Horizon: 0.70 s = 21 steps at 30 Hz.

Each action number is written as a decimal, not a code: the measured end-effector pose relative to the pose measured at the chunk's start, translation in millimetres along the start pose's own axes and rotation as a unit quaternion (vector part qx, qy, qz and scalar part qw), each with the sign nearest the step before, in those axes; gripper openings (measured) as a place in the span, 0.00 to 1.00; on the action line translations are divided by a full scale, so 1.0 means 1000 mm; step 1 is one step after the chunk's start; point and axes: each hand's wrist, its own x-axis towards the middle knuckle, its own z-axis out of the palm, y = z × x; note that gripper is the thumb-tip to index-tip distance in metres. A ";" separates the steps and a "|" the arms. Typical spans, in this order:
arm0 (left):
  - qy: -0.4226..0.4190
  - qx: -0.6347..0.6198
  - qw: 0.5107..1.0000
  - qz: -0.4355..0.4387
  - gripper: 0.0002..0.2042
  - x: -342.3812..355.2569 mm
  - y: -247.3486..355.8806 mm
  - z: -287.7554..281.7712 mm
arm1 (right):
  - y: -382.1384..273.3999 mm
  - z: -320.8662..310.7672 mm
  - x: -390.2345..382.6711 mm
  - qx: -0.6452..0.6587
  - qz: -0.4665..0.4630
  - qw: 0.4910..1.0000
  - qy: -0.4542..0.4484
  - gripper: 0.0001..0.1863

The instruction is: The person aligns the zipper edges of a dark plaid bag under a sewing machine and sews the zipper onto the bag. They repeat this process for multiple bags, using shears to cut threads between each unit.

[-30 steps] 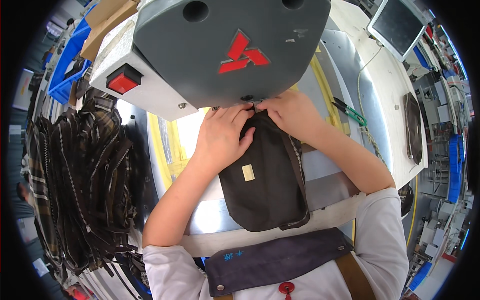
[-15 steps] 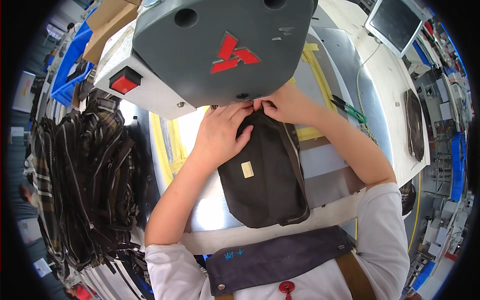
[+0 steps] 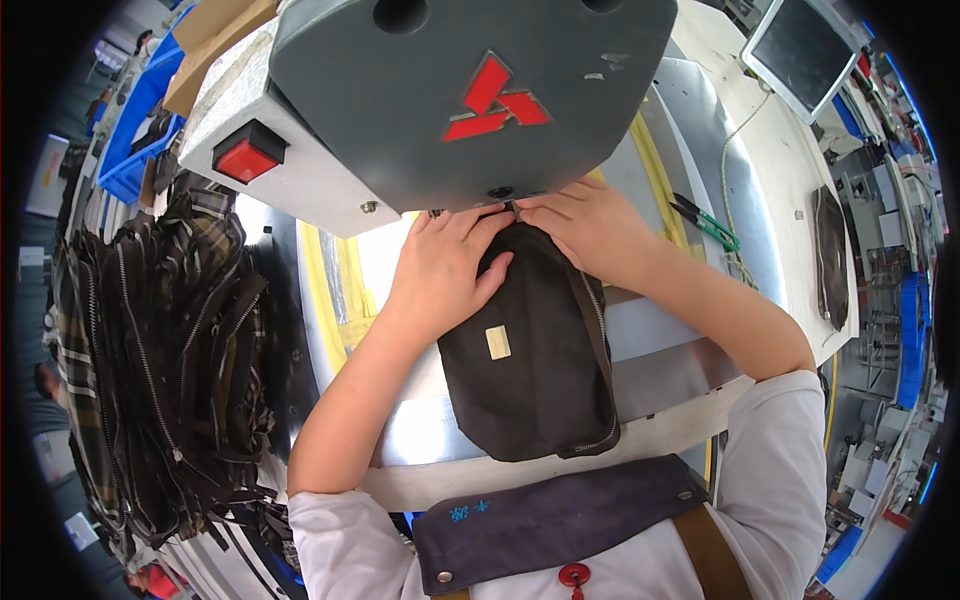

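Observation:
A dark brown zippered pouch [image 3: 530,360] with a small cream patch lies on the work plate, its far end below the head of a grey sewing machine [image 3: 430,120]. My left hand [image 3: 445,262] rests on its far left edge, fingers stretched forward and thumb apart on the cloth. At the far right edge, my right hand [image 3: 592,232] has its fingers extended toward the small metal part under the machine head. The fingertips of both hands are close together there. A metal zipper runs down the pouch's right side. The machine head hides part of the far end.
To the left hangs a thick pile of dark and plaid zippered pieces [image 3: 170,360]. Green-handled thread snips [image 3: 708,222] lie on the right of the plate. Farther right are another dark piece [image 3: 830,258] and a screen [image 3: 803,52]. A red switch [image 3: 248,155] sits on the machine's left box.
My right hand has gone from curled, pinching fingers at the pouch's far end to straighter fingers laid along it. My left hand and the pouch have barely moved.

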 end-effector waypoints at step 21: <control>-0.016 0.005 1.000 -0.012 0.17 0.001 -0.005 -0.003 | 0.004 0.000 0.002 -0.015 -0.015 1.000 -0.020 0.17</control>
